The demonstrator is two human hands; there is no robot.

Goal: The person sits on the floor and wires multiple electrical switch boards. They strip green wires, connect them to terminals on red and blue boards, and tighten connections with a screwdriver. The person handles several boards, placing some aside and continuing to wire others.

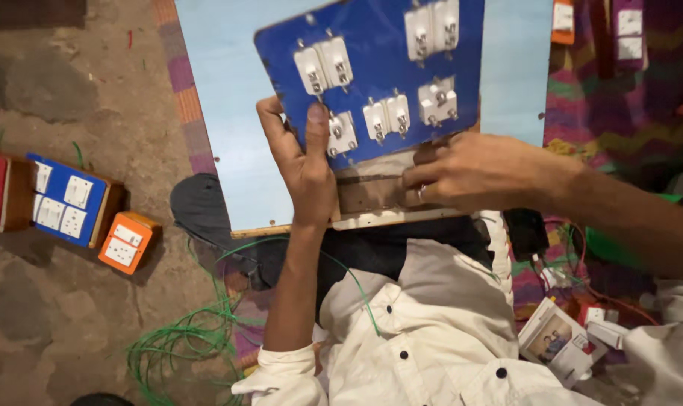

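Cream-white cotton shirt [431, 323] with small dark round buttons down the front placket. Long sleeves, left one rolled up into a thick cuff [281, 368] near the elbow, right one [668, 331] pushed back likewise, both forearms bare. Thin silver-coloured ring [422, 193] on a finger of the right hand [469, 173]. Left hand [300, 162] without rings or bands. Dark trousers [371, 252] below the shirt hem.

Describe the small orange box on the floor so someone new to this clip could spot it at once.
Start at the pale blue board in the middle and look left onto the bare stone floor. The orange box sits just right of a wooden box with a blue front, above the green wire. It is the smallest box there, and the only orange one on that side.
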